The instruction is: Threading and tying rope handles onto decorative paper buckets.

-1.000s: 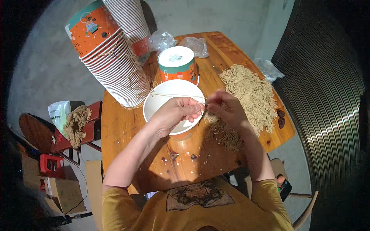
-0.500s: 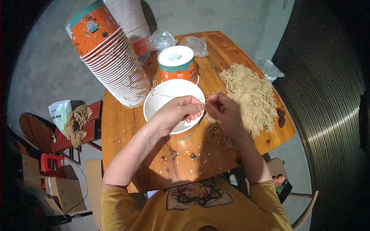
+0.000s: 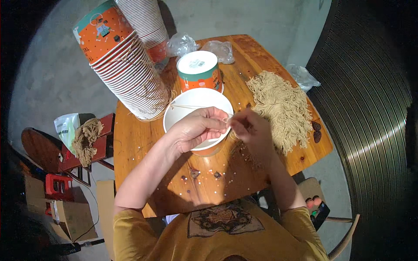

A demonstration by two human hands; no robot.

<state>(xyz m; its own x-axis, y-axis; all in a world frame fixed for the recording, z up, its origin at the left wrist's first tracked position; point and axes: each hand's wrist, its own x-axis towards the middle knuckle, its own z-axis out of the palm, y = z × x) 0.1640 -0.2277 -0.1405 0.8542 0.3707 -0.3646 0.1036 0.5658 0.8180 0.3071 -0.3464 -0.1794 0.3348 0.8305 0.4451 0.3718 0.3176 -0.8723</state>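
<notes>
A thin beige string [image 3: 186,106] crosses the mouth of a white-lined paper bucket [image 3: 177,116] from its left rim to my fingers. My left hand [image 3: 201,127] is over the bucket's right side, thumb and forefinger pinched on the string. Close against it, my right hand [image 3: 251,128] pinches the string too; its fingertips are partly shaded and a little blurred. To the right lies a large heap of beige cords [image 3: 281,111]. Just behind the open bucket stands an upturned orange and green bucket [image 3: 198,74] with a white base.
A tall leaning stack of paper buckets [image 3: 130,80], strung with cords, stands at the left. Clear plastic bags [image 3: 220,51] lie at the table's [image 3: 174,195] back. Small white bits dot the tabletop. Two dark dried fruits [image 3: 317,132] sit by the right edge.
My right hand has shifted slightly upward and turned at the fingertips, a small loop of string now showing between the hands. The open bucket sits very slightly further right.
</notes>
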